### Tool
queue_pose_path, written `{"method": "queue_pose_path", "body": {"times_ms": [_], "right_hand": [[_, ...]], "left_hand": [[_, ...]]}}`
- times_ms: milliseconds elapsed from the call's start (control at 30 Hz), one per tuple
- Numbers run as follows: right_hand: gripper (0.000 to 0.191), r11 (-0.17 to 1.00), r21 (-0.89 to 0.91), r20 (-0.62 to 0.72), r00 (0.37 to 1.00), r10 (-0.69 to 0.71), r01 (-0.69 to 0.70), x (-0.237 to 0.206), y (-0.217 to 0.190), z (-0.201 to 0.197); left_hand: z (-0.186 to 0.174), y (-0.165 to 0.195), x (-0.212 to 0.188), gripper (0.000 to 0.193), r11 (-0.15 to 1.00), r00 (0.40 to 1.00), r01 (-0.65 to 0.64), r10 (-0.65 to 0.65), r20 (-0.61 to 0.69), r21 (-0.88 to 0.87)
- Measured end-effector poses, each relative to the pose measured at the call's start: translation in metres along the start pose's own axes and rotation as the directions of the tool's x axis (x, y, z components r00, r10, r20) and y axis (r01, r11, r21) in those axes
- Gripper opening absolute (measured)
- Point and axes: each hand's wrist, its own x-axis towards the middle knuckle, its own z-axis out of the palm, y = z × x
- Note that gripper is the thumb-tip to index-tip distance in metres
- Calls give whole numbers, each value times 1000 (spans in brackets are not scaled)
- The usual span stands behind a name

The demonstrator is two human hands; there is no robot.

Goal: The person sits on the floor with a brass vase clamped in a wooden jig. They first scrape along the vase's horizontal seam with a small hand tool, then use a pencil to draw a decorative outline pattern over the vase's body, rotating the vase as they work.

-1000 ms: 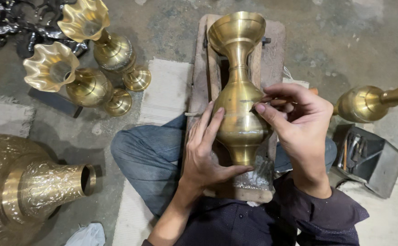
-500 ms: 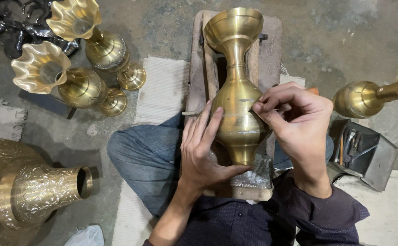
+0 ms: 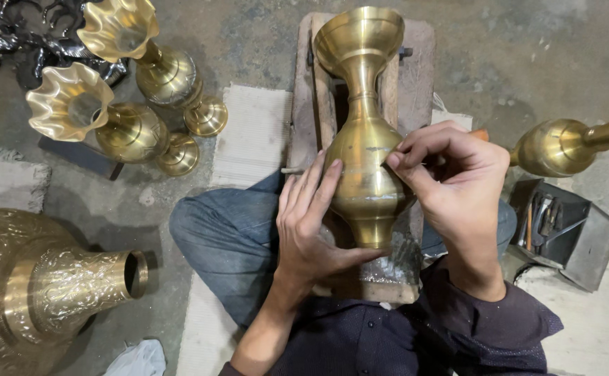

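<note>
A: What is nearest to the camera?

B: The person's dark shirt and the jeans [image 3: 228,244] over the crossed legs. Just above them a vase [image 3: 365,167] of brass lies in the lap, on a wooden block [image 3: 416,76].

A: How does the vase lie?

B: Its long axis runs from the person outward. The narrow foot is near the body, and the wide open mouth points away, toward the top of the picture. The round belly is in the middle, between the two hands.

A: And the hands?

B: The left hand [image 3: 311,223] lies flat against the left side of the belly. Its fingers [image 3: 322,184] are straight and spread, so it presses the vase but does not close around it. The right hand [image 3: 457,188] is on the right side of the belly. Its fingers [image 3: 416,150] are curled and pinched together at the surface of the vase. They seem to pinch a small tool, but I cannot tell what it is.

A: What is farther away?

B: On the right, on the floor, stands a metal box [image 3: 562,230] with tools, and above it another brass vase [image 3: 569,143] lies on its side. On the left a big engraved pot [image 3: 47,285] lies with its neck toward the person. Farther up on the left are two fluted vases [image 3: 109,118], touching each other, and behind them dark metal parts [image 3: 12,35].
</note>
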Motion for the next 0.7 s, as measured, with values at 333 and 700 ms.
{"method": "queue_pose_path", "body": {"times_ms": [333, 700], "right_hand": [[19, 998, 65, -20, 1000, 23, -21, -1, 5, 0], [19, 994, 109, 5, 1000, 24, -24, -3, 0, 0]], "left_hand": [[1, -1, 1, 120, 1000, 1000, -12, 12, -15, 12], [2, -2, 0, 121, 997, 1000, 7, -6, -23, 79]]}}
